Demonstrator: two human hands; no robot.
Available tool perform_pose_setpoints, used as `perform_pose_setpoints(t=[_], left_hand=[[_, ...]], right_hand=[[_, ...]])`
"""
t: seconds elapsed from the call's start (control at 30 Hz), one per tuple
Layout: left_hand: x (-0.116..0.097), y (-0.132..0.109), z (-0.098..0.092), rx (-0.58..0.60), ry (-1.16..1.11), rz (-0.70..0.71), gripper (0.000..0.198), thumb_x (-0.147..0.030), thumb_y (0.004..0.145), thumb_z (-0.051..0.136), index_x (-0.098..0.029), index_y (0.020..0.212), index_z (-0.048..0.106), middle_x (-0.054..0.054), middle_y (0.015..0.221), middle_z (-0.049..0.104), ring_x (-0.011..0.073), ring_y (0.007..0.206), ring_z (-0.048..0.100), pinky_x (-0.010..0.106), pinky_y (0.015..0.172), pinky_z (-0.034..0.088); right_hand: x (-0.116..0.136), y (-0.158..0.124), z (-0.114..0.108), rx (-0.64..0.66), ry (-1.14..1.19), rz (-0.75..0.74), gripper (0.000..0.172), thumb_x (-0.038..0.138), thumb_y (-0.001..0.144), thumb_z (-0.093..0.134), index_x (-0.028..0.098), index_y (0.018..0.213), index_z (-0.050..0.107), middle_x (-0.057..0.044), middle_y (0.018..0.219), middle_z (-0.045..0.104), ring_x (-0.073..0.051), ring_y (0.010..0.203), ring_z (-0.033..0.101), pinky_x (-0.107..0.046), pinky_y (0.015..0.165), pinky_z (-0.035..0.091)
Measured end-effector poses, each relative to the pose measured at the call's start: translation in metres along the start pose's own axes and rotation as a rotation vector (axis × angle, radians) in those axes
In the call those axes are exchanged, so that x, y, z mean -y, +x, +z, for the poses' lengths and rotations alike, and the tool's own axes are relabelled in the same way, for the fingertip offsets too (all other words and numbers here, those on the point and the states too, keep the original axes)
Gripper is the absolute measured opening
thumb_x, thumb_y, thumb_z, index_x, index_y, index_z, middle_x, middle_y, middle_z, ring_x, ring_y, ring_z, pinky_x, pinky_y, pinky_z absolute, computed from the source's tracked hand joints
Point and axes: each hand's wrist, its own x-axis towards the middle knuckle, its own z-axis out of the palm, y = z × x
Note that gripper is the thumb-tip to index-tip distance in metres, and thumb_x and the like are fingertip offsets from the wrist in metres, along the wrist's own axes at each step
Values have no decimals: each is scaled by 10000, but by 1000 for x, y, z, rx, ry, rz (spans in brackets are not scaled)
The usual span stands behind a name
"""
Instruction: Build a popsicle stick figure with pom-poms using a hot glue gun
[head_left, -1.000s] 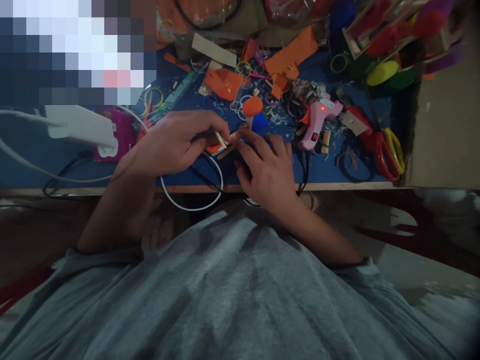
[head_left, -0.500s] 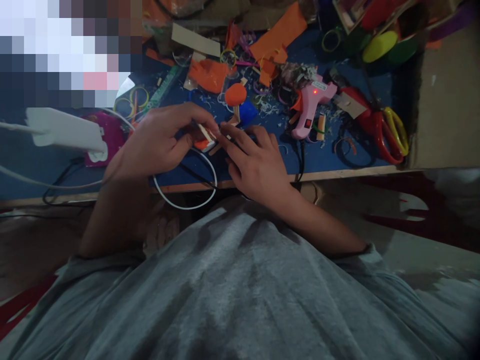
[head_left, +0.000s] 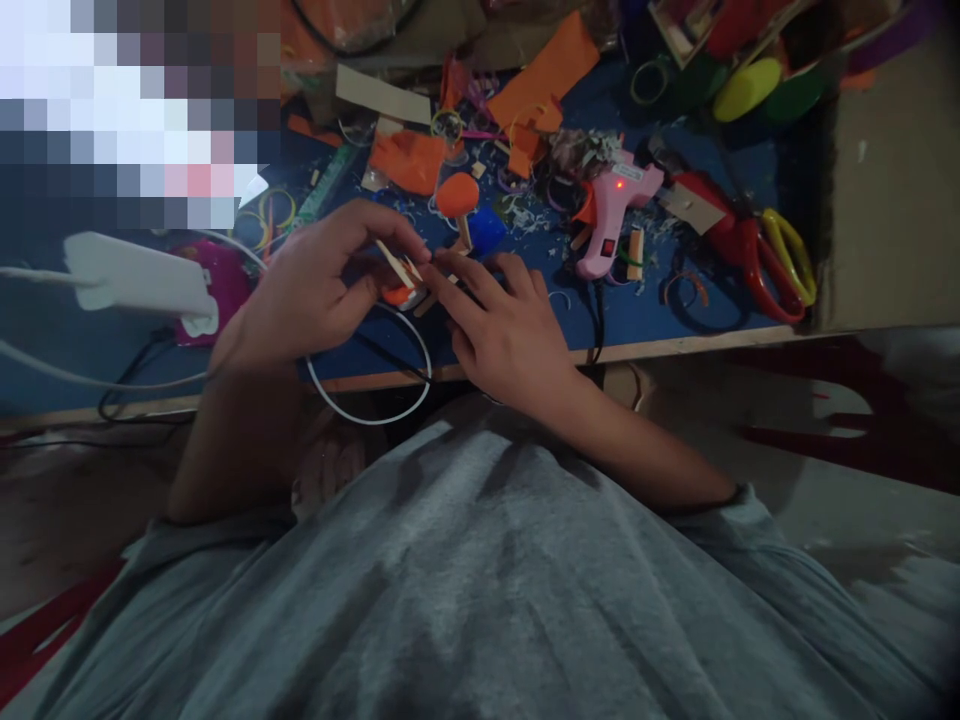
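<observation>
My left hand [head_left: 322, 280] is closed round a small piece with wooden sticks [head_left: 393, 265] and an orange and white part [head_left: 401, 294] at its base. The fingertips of my right hand [head_left: 506, 315] meet that piece from the right; its fingers are bent, and whether they grip it is hard to make out. Just beyond the hands, an orange round piece [head_left: 457, 194] stands on a wooden stick beside a blue cap-like object [head_left: 489, 231]. Another flat wooden stick lies partly under my right fingers.
A pink glue gun [head_left: 611, 215] with a lit red light lies to the right, near red and yellow scissors [head_left: 769, 270]. A white plug [head_left: 139, 278] and cables are at the left. Orange scraps [head_left: 409, 162] lie behind; a cardboard box [head_left: 885, 210] borders the right.
The wooden sticks in my left hand have tilted and now show more clearly. My right fingers have shifted slightly. The whole view has moved a little.
</observation>
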Motion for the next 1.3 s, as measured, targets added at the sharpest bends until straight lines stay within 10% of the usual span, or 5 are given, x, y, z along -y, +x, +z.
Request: perform_pose_setpoints(t=[0.57,1.3], left_hand=[[-3,-12,5,-111,-120,-98,222,-289,1018,717,-278,1239,705,41,1170,775,193,1025,779,373,841,693],[-18,-8,-1,-162,-85,-104,238,-111,917,737,-284,1078,710,-5,1025,838,217,951,838,381,822,692]], right_hand=[[0,22,-3,-165,278,-15,358,270,1156,488,224,1331,797,-87,1235,831,-193,1090,778,-310,950,616],[-2,30,-5,-261,499,-30,187,193,1082,648,268,1124,814,-14,1056,882,-157,929,842,-286,818,700]])
